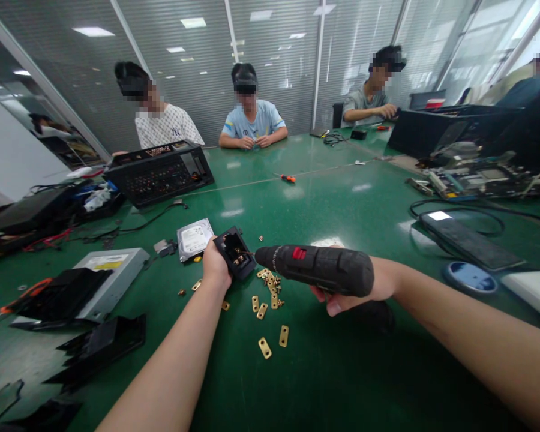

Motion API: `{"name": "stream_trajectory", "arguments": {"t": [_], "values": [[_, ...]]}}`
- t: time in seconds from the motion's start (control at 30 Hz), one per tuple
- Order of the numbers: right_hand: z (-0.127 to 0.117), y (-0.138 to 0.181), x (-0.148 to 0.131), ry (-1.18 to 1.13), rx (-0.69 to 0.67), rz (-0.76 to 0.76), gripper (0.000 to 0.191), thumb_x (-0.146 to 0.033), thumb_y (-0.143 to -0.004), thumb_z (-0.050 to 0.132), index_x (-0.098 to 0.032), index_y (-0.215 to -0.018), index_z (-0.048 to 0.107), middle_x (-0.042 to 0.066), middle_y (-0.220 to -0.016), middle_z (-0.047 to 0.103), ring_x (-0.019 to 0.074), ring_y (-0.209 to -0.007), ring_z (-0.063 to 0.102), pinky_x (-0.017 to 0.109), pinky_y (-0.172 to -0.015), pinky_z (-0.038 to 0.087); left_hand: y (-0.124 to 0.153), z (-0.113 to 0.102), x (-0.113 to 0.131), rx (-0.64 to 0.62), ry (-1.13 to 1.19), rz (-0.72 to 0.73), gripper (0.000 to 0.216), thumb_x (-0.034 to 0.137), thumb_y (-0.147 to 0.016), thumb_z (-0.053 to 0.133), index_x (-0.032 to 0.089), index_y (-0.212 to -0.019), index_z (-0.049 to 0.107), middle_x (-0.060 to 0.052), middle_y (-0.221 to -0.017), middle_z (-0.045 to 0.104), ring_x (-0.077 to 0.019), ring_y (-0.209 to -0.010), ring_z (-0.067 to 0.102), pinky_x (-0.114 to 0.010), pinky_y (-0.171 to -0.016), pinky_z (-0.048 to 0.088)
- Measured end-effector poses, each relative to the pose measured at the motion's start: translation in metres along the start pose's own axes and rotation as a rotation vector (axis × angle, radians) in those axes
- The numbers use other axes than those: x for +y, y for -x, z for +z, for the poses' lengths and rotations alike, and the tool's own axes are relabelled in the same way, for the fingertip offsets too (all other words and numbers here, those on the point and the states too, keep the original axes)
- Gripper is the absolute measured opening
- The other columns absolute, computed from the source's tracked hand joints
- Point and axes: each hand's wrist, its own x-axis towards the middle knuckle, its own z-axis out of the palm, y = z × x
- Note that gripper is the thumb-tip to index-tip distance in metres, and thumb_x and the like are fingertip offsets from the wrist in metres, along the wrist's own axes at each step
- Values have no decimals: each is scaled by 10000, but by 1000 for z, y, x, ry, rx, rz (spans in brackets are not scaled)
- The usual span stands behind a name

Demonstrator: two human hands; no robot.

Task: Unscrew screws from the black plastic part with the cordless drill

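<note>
My left hand [215,264] is closed round a small black plastic socket block [236,253] with brass contacts inside, held just above the green table [324,198]. A black electric screwdriver [317,269] with a red switch lies in the grip of my right hand [364,291]. Its tip points left at the block, almost touching it. Several small brass plates and screws [270,300] are scattered on the table below both hands.
A hard drive [194,238] and an optical drive [110,273] lie at the left among black plastic panels [99,345]. A black chassis [159,172] stands behind. A tablet [470,241], circuit boards and cables sit at the right. Several people sit along the far side.
</note>
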Motion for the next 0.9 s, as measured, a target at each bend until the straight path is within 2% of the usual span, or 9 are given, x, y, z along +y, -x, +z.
{"name": "stream_trajectory", "arguments": {"t": [0.23,0.33,0.5,0.77,0.83,0.9], "values": [[1,1,4,-34,4,35,361,-442,-871,906,-156,-901,688,24,-790,708,157,-715,684,282,-706,572,2,1,1,45,-29,-15,138,328,-863,560,229,-779,606,5,-623,589,-221,-561,611,-316,-564,553],[1,0,6,-45,1,27,427,-493,-834,943,-158,-917,692,16,-786,712,156,-705,681,278,-687,570,4,2,2,32,-29,-22,137,336,-850,563,229,-771,597,-2,-633,600,-231,-560,618,-324,-549,548],[2,-1,6,-88,13,37,461,-475,-783,989,-154,-936,697,9,-787,708,151,-698,677,262,-659,568,3,0,2,15,-21,-19,151,362,-832,584,229,-762,597,-2,-629,605,-231,-548,617,-323,-542,542],[3,0,3,-76,-11,71,431,-486,-801,966,-157,-836,690,16,-761,704,149,-695,661,280,-687,562,-1,-1,-3,-7,8,-12,194,373,-863,575,224,-743,608,3,-603,582,-204,-523,577,-305,-556,514],[2,4,2,-90,-20,95,363,-462,-882,904,-152,-928,720,22,-804,715,158,-713,678,285,-684,568,-4,-1,-6,-26,35,0,215,375,-884,578,218,-740,611,9,-612,581,-188,-533,570,-299,-593,508],[2,8,2,-100,-21,146,414,-467,-914,887,-175,-1168,740,25,-858,732,167,-733,680,282,-676,571,-10,-3,-11,-64,44,16,230,361,-912,566,214,-742,614,10,-616,584,-175,-540,564,-287,-603,478]]}}
